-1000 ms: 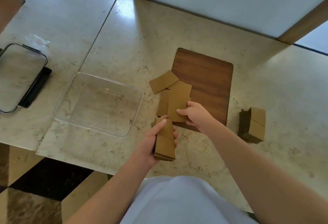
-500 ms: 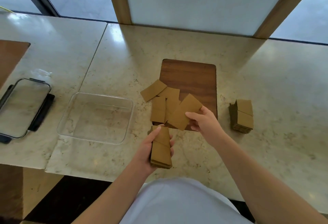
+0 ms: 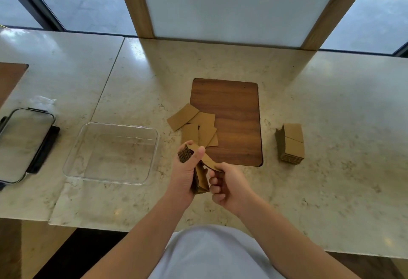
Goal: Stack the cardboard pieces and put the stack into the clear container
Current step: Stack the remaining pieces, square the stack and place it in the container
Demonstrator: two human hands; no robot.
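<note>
My left hand (image 3: 186, 172) grips a stack of brown cardboard pieces (image 3: 200, 177) on edge above the counter's front. My right hand (image 3: 229, 185) pinches one cardboard piece (image 3: 209, 162) and lays it against the top of that stack. Several loose cardboard pieces (image 3: 199, 127) lie overlapping on the left edge of the dark wooden board (image 3: 234, 119). A second neat stack of cardboard (image 3: 291, 144) sits on the counter at the right. The clear container (image 3: 111, 153) stands to the left of my hands with nothing in it.
The container's lid (image 3: 23, 144) with dark clips lies at the far left. A marble counter (image 3: 331, 102) carries everything; its front edge runs just below my hands. A wooden-framed panel (image 3: 220, 2) and windows stand behind. Another wooden board corner (image 3: 10, 75) shows at the left.
My right hand lifted one loose piece off the board and brought it back to the stack in my left hand. The camera tilted up.
</note>
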